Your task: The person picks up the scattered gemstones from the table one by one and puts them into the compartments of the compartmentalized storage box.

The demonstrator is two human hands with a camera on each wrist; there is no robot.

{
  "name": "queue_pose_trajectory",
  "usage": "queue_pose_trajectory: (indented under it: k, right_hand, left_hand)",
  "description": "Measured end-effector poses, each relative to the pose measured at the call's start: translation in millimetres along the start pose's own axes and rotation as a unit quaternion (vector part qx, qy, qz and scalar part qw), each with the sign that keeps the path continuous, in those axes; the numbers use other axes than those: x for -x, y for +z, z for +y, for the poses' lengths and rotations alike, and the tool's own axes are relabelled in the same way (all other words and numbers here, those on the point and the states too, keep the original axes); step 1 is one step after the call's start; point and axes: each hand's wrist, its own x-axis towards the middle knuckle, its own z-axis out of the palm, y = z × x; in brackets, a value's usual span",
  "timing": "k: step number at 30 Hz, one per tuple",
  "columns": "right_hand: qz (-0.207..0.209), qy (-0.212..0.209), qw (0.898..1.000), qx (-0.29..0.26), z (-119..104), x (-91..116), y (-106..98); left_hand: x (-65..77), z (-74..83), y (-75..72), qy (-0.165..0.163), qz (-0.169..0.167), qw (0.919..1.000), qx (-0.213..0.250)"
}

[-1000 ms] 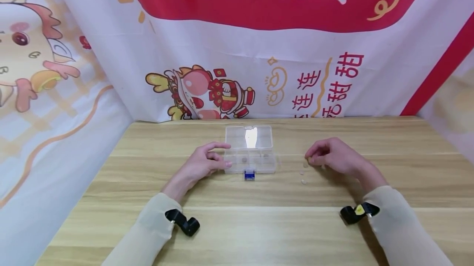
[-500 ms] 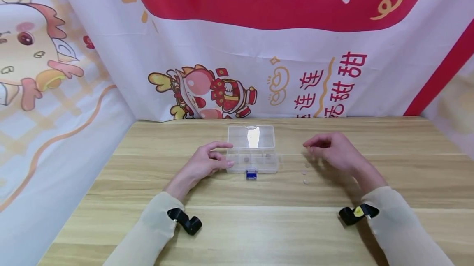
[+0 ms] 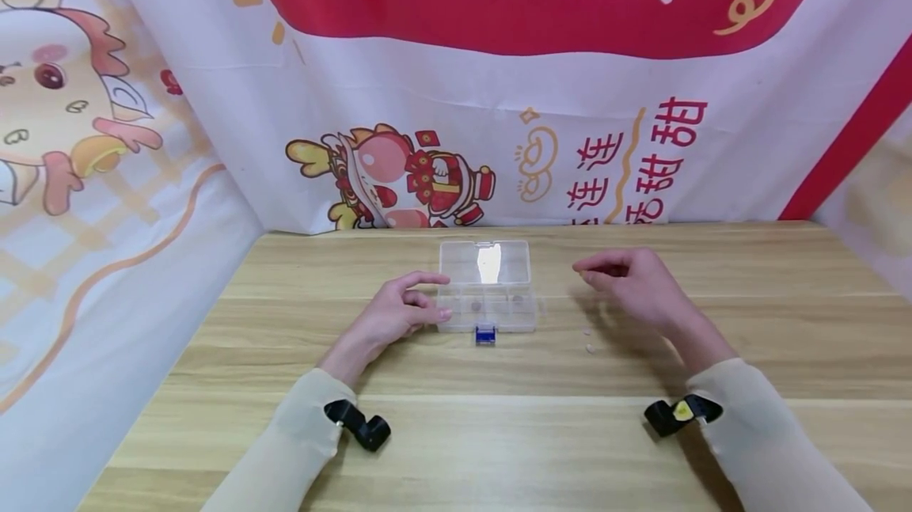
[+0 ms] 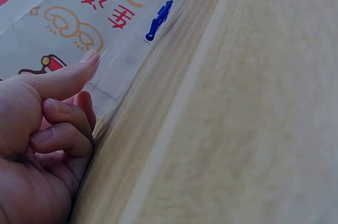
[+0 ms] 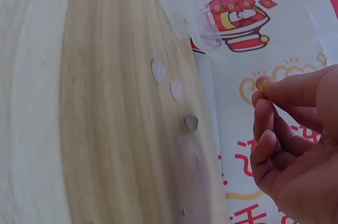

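Lifted off the table (image 3: 456,433) since a second ago, the right hand (image 3: 634,282) is now hovering to the right of the clear compartment box (image 3: 487,286), its grip pinching something tiny between thumb and forefinger. The left hand (image 3: 399,314) is resting against the box's left end, forefinger extended, the other fingers curled. Two pale beads (image 3: 588,348) are lying loose on the wood near the raised hand.

From the left wrist, the forefinger (image 4: 79,71) is touching the box's wall, holding nothing.

From the right wrist, the fingertips (image 5: 262,84) are nipping a small yellowish piece above three beads (image 5: 158,71).
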Motion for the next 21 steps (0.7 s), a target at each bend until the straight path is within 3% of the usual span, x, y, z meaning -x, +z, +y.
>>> queue_pose_trajectory:
  k: [21]
  right_hand:
    - [-0.002,-0.001,0.999,-0.035,-16,-2,20]
  left_hand:
    - [-1.4,-2.3,-0.3,0.009,-0.002,0.9998,0.015]
